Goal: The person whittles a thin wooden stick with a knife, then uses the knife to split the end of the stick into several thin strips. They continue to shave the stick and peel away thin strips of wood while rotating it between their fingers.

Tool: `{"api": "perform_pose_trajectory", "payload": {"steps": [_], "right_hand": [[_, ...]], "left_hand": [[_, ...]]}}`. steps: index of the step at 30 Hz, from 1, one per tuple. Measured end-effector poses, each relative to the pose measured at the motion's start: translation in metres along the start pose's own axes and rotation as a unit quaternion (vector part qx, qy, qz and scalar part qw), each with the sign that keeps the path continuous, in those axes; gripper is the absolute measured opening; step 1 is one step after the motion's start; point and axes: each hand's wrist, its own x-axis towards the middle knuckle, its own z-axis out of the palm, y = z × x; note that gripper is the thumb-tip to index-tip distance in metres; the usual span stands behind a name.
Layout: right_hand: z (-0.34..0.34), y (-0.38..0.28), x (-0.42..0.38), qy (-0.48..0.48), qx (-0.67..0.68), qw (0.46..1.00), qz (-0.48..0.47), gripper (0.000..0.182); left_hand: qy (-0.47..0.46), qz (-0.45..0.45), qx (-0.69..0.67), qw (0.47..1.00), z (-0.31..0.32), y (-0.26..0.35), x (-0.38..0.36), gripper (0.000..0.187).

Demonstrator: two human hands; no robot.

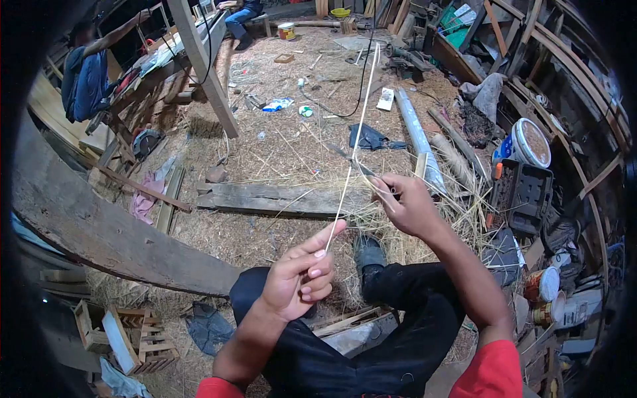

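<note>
A long, thin, pale strip [363, 119], which looks like split cane or bamboo, slants up and away in front of me. My left hand [297, 278] pinches its near end between thumb and fingers. Higher up and to the right, my right hand [410, 204] is closed around a knife [365, 170]. The blade crosses the strip and seems to touch it. Most of the knife's handle is hidden in my fingers. Pale shavings [458, 215] lie in a heap beyond and to the right of my right hand.
A wooden beam [272, 199] lies across the floor ahead. A white bucket [529, 142] and an open black tool case [529, 199] stand on the right. A wooden post [202, 66] rises at left. Two other people [89, 76] are near the bench.
</note>
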Motion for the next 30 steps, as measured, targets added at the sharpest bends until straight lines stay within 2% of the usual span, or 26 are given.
{"api": "perform_pose_trajectory", "payload": {"steps": [2,4,7,12,13,17,21,24,26,28,30], "right_hand": [[-0.002,0.001,0.000,-0.020,0.036,0.999,0.004,0.033],[-0.003,0.005,-0.004,-0.035,0.052,0.998,-0.006,0.029],[0.003,-0.008,-0.012,0.029,0.135,0.987,-0.080,0.027],[-0.004,-0.024,-0.013,-0.105,0.241,0.962,0.068,0.037],[-0.003,-0.023,-0.011,-0.107,0.239,0.963,0.068,0.037],[0.005,-0.021,-0.010,-0.087,0.306,0.946,0.065,0.038],[-0.001,-0.039,-0.016,-0.152,0.300,0.939,0.078,0.035],[0.011,-0.034,-0.023,-0.149,0.302,0.941,-0.013,0.033],[0.011,-0.036,-0.025,-0.115,0.235,0.964,-0.057,0.030],[0.009,-0.037,-0.025,-0.086,0.169,0.976,-0.106,0.029],[0.000,-0.037,-0.020,-0.073,0.083,0.991,-0.077,0.025]], "left_hand": [[0.006,-0.003,0.040,0.999,-0.001,-0.003,-0.001,0.060],[0.052,-0.002,0.103,0.993,0.005,-0.005,-0.002,0.056],[0.084,-0.003,0.161,0.983,0.007,-0.010,0.001,0.055],[0.089,-0.014,0.248,0.964,0.009,-0.021,0.006,0.052],[0.064,-0.011,0.253,0.965,0.004,-0.022,0.007,0.050],[0.100,0.005,0.248,0.964,0.010,-0.019,0.011,0.048],[0.111,0.048,0.190,0.974,0.014,-0.012,0.020,0.040],[0.117,0.072,0.187,0.973,0.015,-0.004,0.021,0.033],[0.097,0.068,0.188,0.975,0.002,-0.001,0.022,0.032],[0.115,0.071,0.207,0.969,0.013,-0.004,0.018,0.029],[0.121,0.077,0.211,0.967,0.014,-0.007,0.015,0.028]]}}
